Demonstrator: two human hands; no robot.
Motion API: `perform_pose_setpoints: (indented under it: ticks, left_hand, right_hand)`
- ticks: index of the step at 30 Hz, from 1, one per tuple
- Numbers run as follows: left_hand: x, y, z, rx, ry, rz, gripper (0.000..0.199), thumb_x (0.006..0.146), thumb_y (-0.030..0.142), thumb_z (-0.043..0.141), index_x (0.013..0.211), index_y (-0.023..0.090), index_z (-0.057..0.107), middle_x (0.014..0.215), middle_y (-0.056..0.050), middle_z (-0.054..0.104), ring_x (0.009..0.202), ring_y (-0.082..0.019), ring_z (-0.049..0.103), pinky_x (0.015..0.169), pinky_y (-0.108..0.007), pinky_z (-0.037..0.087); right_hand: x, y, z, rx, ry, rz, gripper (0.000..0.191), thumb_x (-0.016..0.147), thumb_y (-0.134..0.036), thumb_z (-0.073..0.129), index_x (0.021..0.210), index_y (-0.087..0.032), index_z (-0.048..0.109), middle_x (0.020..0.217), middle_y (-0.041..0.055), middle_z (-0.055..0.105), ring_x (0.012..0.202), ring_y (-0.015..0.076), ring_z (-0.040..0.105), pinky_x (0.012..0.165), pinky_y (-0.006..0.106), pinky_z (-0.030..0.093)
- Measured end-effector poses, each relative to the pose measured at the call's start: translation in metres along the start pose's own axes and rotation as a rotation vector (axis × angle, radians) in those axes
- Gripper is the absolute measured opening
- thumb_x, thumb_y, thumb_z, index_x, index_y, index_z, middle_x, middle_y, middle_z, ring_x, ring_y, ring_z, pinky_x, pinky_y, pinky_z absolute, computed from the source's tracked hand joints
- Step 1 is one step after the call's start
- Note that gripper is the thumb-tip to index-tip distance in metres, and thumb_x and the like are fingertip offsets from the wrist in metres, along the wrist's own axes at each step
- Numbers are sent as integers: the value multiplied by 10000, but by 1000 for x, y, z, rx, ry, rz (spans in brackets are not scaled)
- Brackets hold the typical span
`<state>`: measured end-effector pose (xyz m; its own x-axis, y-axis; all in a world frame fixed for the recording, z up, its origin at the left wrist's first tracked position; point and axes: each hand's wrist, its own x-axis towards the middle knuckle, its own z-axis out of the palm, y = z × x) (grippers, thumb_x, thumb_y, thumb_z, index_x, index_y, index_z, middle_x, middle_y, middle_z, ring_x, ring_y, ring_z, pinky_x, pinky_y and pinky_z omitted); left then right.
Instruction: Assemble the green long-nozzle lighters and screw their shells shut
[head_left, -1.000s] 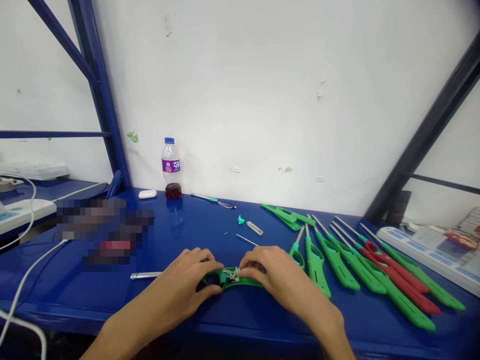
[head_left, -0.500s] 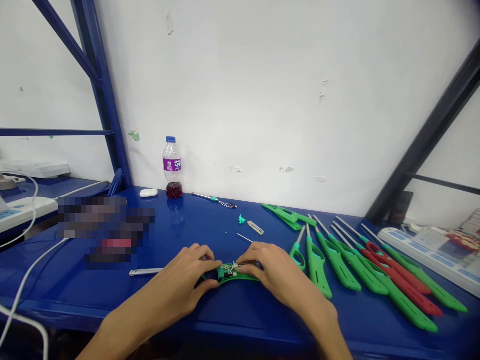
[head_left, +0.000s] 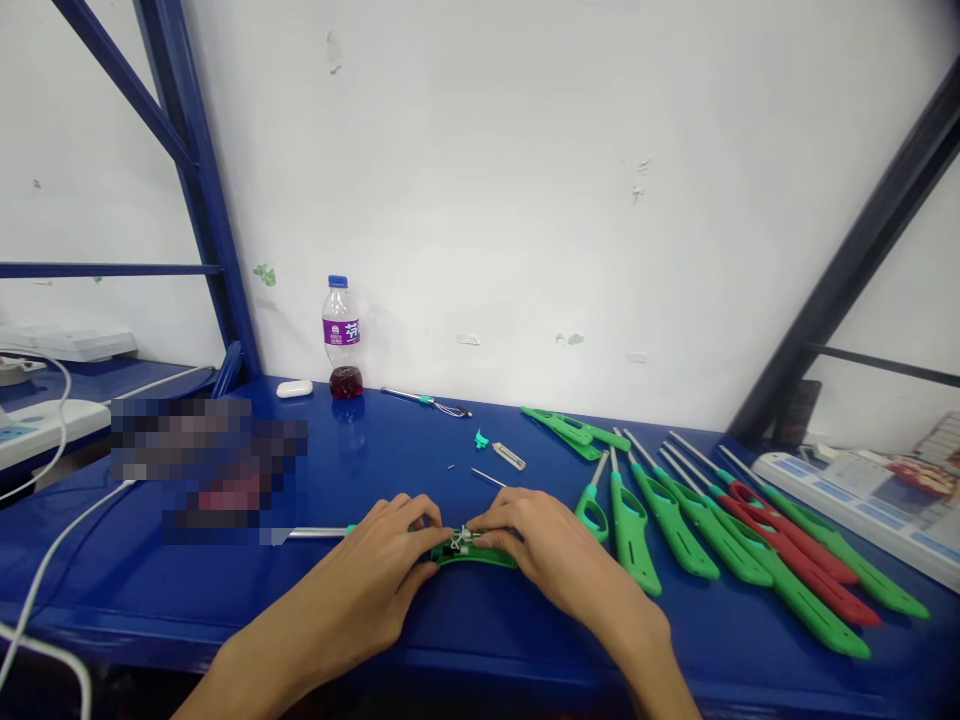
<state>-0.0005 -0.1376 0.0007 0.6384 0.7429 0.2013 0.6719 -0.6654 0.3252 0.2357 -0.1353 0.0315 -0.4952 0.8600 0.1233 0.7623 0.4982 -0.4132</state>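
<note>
An opened green gas lighter [head_left: 491, 558] lies low on the blue table in front of me, its thin wires and small inner parts showing. My left hand [head_left: 394, 550] grips its left part with bent fingers and thumb. A metal lighter tube [head_left: 319, 532] sticks out to the left, behind that hand. My right hand [head_left: 529, 530] pinches at the other side, fingertips on the small pale parts inside the shell; what exactly is between them is hidden. Just beyond are a thin metal rod [head_left: 487, 477], a clear fuel tank [head_left: 509, 456] and a teal trigger piece [head_left: 481, 439].
Several green and red gas lighters [head_left: 694, 530] lie in a row at the right, beside loose green shell halves [head_left: 574, 432]. A drink bottle [head_left: 343, 345], a white case [head_left: 295, 388] and a tube with wires [head_left: 427, 400] are along the wall. A power strip [head_left: 855, 510] is far right.
My left hand has shifted slightly right over the opened lighter, and the metal tube has moved right with it, showing its teal collar. My right hand stays at the inner parts.
</note>
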Motion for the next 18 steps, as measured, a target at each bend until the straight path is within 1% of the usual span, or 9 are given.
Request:
perform_pose_setpoints:
  ticks: [6, 11, 18]
  left_hand:
    - [3, -1, 0, -28, -7, -15, 393, 1011, 71, 482, 1283, 309, 636, 1248, -34, 598, 1115, -261, 562, 1015, -476, 449]
    - [4, -1, -1, -37, -17, -25, 393, 1017, 76, 476, 1279, 319, 642, 1245, -37, 600, 1112, -266, 564, 1005, -474, 456]
    - [3, 0, -2, -25, -38, -40, 418, 1014, 75, 485, 1295, 329, 660, 1238, -37, 599, 1087, -266, 562, 996, -481, 462]
  right_hand:
    - [0, -1, 0, -11, 1, 7, 352, 1073, -252, 470, 1041, -261, 820, 997, 62, 751, 949, 221, 686, 865, 281, 445]
    - [-2, 1, 2, -17, 14, 1, 263, 1039, -213, 555, 1031, -306, 801, 1008, 17, 733, 950, 207, 680, 811, 277, 423]
    - [-2, 3, 3, -29, 2, -13, 298, 1042, -189, 535, 1082, -312, 803, 991, 29, 721, 921, 204, 672, 793, 280, 417]
